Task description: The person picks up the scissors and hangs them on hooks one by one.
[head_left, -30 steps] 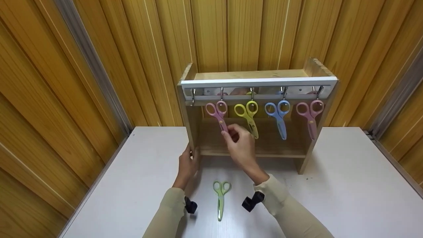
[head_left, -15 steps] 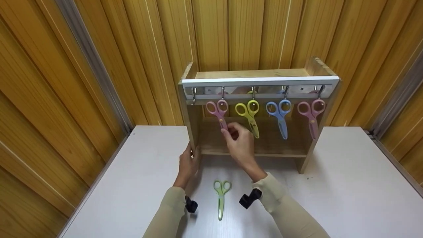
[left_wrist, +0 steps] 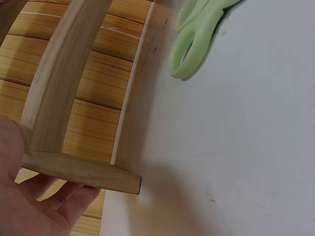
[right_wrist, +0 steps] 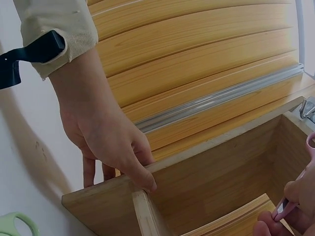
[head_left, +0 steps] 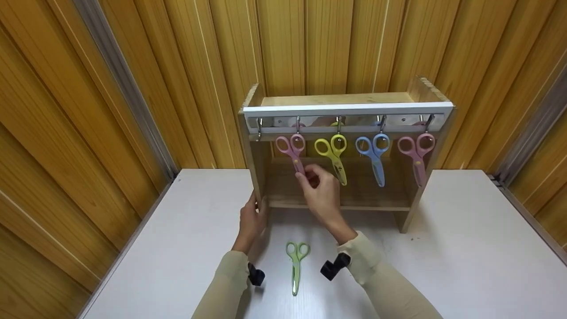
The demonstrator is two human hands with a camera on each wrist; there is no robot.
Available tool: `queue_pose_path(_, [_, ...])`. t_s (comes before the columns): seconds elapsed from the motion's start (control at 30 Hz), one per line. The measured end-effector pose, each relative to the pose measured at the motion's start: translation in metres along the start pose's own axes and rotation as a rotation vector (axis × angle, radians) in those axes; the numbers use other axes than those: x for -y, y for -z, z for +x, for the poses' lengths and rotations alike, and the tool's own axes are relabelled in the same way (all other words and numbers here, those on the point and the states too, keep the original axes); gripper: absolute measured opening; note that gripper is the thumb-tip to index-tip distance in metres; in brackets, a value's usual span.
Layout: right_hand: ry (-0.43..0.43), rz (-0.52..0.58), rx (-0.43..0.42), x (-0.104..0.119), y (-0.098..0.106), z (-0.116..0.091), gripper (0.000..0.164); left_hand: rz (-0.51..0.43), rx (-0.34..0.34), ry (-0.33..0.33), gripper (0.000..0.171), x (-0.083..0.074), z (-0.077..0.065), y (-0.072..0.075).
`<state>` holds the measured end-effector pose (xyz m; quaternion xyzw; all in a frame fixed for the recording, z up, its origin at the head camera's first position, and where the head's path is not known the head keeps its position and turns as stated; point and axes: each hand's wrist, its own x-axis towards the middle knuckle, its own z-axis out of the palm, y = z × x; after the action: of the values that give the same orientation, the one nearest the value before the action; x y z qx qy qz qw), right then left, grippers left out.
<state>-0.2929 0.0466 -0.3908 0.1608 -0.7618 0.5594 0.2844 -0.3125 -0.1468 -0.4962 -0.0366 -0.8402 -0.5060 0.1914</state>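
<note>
My right hand (head_left: 324,195) pinches the lower blade end of a pair of pink scissors (head_left: 292,150) between thumb and fingers. One handle loop of these scissors is at the second hook from the left; the right wrist view shows the pinched tip at its right edge. My left hand (head_left: 252,221) grips the left side panel of a wooden rack (head_left: 258,177), thumb inside and fingers outside, as the right wrist view shows. On the white table in front lie green scissors (head_left: 295,266), their blades pointing toward me.
Yellow scissors (head_left: 333,155), blue scissors (head_left: 374,155) and another pink pair (head_left: 416,155) hang to the right along the metal hook rail (head_left: 354,120). The leftmost hook (head_left: 259,128) bears nothing. Wood-patterned walls (head_left: 328,48) enclose the white table (head_left: 186,248).
</note>
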Motion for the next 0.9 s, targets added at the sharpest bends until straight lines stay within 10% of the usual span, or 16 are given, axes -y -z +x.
queue_pose_path(0.9, [0.014,0.0,-0.015,0.001,-0.0001,-0.0018,0.01,0.009,0.001,-0.015,0.051,0.0019,-0.0003,0.0006])
